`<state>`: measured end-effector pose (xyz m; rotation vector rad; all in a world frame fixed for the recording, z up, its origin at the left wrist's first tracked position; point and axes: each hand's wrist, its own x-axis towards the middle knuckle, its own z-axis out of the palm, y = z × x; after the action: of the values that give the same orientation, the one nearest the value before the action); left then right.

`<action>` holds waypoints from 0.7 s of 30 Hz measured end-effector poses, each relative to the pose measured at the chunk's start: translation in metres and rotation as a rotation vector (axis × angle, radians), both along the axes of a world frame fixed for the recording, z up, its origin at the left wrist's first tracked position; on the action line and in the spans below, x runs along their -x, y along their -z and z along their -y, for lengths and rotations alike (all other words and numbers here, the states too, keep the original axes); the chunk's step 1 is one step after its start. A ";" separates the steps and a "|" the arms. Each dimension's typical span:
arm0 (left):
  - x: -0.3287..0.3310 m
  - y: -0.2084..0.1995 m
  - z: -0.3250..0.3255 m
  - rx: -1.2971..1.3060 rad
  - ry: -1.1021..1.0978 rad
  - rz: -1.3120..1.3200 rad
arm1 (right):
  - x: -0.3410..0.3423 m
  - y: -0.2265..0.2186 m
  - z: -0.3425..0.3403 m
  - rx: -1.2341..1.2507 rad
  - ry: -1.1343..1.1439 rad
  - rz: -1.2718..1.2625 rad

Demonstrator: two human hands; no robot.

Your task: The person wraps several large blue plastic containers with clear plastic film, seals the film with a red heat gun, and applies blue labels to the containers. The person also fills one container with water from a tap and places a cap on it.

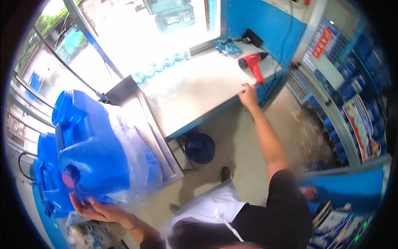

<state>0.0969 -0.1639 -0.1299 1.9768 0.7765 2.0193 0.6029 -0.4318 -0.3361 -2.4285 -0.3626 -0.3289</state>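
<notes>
My left hand (98, 209) is open, palm up, its fingers spread just below the pink-faced cap (71, 176) of a large blue water jug (93, 143). Whether the fingertips touch the jug I cannot tell. Clear plastic wrap (134, 153) covers the jug's right part. A second blue jug (49, 170) stands behind it on the left. My right arm reaches far forward, and my right hand (248, 96) is closed at the white table's edge, with a small dark bit at its fingertips. Just beyond it a red heat gun (251, 62) lies on the tabletop.
Several small clear bottles (157, 66) line the far side of the white table (195, 89). A metal-rimmed sink or tray (159, 151) adjoins it. Beneath stands a dark blue bottle (200, 148). Blue clamps (228, 46) lie behind the heat gun; a glass door (327, 108) is right.
</notes>
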 end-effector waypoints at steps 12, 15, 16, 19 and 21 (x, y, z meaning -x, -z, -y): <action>-0.041 0.003 -0.022 0.064 -0.701 -0.110 | -0.230 0.061 0.035 0.246 0.281 -0.169; -0.046 0.009 -0.025 -0.052 -0.647 -0.072 | -0.235 0.059 0.029 0.259 0.283 -0.166; -0.047 0.009 -0.025 -0.067 -0.621 -0.074 | -0.237 0.059 0.028 0.256 0.279 -0.134; -0.050 0.007 -0.022 -0.068 -0.547 -0.050 | -0.248 0.058 0.026 0.285 0.249 -0.196; -0.052 0.003 -0.019 -0.044 -0.540 -0.036 | -0.250 0.057 0.026 0.224 0.183 -0.202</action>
<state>0.1490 -0.1447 -0.1325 1.9842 1.4102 2.2915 0.8528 -0.4577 -0.3931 -2.6936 -0.0909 -0.1237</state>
